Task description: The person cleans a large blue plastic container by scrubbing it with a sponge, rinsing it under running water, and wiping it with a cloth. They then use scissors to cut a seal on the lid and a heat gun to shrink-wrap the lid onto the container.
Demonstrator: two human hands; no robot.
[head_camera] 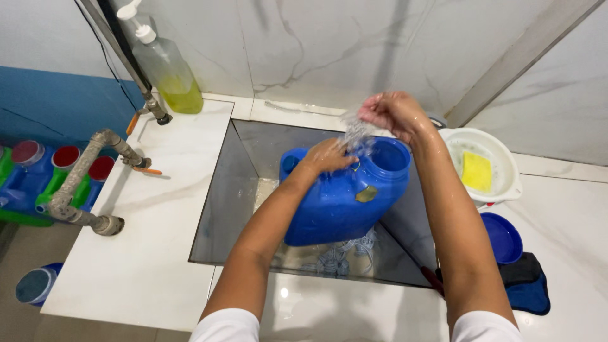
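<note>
A blue plastic jug (345,196) stands tilted in the square sink (231,202). The left hand (326,156) rests on its shoulder by the handle, fingers curled against it. The right hand (396,114) hovers just above the jug's wide mouth, fingers pinched together, water (356,134) spilling from them. Farther off, a soap pump bottle (166,66) stands against the wall.

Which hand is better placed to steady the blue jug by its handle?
Left, probably. The left hand already rests on top of the blue jug, next to its handle, in the sink. The right hand is raised above the jug's mouth, with water spilling from it, clear of the jug.
</note>
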